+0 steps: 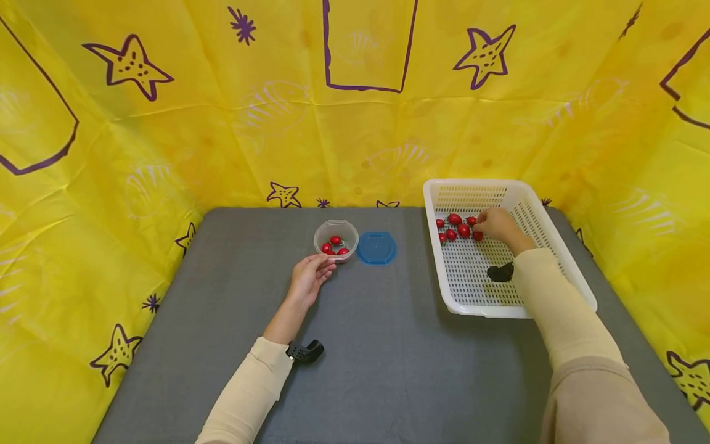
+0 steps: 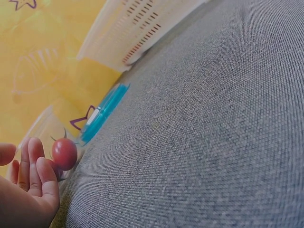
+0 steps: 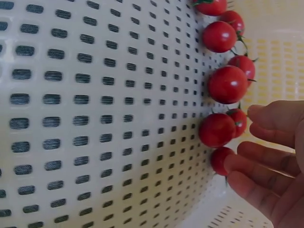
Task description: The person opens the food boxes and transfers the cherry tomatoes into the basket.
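Note:
My left hand [image 1: 310, 277] is at the near rim of a small clear plastic container [image 1: 317, 237], thumb over the edge and fingers against the outer wall. Several red cherry tomatoes [image 1: 335, 240] lie inside it; one tomato [image 2: 64, 154] shows just beyond the fingers in the left wrist view. Over in the white basket [image 1: 449, 307], my right hand [image 1: 499, 227] reaches down to a cluster of cherry tomatoes [image 3: 228, 84] with green stems. Its thumb and fingers are spread apart, the fingertips right at the lowest tomato [image 3: 221, 160].
A blue lid [image 1: 377, 248] lies flat on the grey table [image 1: 366, 370], just right of the container. The basket has raised slotted walls. Yellow patterned cloth [image 1: 355, 148] encloses the table's back and sides. Each wrist wears a black device [image 1: 305, 351].

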Tool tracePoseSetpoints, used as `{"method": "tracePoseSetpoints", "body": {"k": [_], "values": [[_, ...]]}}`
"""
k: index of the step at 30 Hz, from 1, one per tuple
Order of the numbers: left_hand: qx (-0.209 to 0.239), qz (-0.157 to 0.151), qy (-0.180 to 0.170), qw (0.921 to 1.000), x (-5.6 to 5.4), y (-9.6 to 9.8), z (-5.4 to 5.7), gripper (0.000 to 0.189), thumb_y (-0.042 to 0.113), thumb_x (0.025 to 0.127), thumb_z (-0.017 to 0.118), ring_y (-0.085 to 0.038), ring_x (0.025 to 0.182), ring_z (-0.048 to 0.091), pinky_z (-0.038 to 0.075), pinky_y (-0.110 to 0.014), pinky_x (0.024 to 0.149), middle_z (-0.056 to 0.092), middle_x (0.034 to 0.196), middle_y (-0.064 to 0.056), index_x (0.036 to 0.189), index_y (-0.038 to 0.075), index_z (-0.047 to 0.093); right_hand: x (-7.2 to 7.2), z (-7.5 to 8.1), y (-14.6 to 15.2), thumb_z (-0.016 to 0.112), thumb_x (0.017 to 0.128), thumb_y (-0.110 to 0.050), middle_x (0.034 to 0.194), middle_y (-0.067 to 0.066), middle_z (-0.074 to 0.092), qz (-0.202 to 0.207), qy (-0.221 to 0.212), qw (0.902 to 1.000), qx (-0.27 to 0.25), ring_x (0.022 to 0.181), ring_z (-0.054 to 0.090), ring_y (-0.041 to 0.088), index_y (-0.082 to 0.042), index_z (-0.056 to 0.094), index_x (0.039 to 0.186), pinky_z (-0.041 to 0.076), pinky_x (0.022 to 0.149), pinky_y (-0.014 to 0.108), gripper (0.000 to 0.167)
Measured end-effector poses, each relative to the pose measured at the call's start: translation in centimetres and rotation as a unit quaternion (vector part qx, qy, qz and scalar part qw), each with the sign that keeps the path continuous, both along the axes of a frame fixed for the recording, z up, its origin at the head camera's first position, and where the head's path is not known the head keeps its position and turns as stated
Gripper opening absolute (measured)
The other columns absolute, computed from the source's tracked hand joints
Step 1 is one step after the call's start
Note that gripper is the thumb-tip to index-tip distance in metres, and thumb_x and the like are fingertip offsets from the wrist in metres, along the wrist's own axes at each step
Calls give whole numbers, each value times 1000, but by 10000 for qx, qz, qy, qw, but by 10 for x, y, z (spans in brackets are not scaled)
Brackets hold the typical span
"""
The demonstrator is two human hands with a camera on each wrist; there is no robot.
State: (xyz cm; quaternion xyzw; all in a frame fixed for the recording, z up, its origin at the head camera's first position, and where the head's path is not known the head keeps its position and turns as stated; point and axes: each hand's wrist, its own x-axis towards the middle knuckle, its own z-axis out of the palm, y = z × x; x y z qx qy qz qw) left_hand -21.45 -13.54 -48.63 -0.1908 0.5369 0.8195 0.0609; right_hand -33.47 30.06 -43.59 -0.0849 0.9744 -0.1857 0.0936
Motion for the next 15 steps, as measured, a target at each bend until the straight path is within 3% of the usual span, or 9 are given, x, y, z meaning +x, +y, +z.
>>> {"method": "tracePoseSetpoints", "body": {"k": [9,15], "values": [[6,24,43,10000,0,0,1,5,10,99,52,-6,65,67,52,-20,67,70,70,6,98,6,56,0,26,-9,52,97,-16,105,32,63,85,248,9995,-170,86,60,40,11,61,108,48,82,54,30],[-33,26,31,10000,0,1,1,5,10,99,53,-6,66,67,53,-20,69,71,70,6,97,6,56,-3,42,-20,53,98,-17,111,32,63,162,389,9989,-212,96,60,43,10,62,110,47,88,57,31]]}}
